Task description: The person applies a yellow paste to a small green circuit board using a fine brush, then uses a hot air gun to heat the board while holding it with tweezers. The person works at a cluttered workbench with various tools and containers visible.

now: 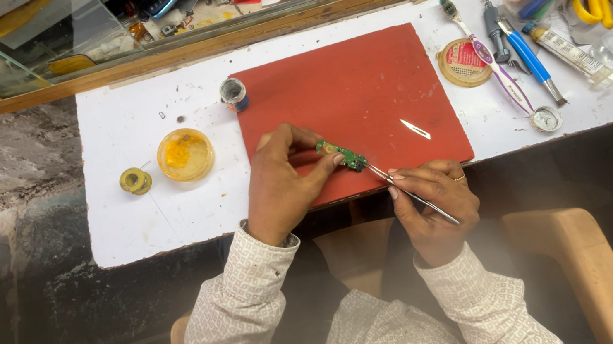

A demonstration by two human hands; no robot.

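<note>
There is one view only, from the camera on my head. It looks steeply down and slightly forward over my chest and sleeves onto the white worktop [138, 218], near enough that my forearms fill the lower middle. The worktop's far edge and a glass-fronted ledge [7, 48] run along the top; the dark floor [16, 332] shows at the left.

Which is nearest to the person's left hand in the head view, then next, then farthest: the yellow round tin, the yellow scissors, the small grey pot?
From the left hand:
1. Small grey pot, above it, at the red mat's corner.
2. Yellow round tin, to its left.
3. Yellow scissors, far right.
</note>
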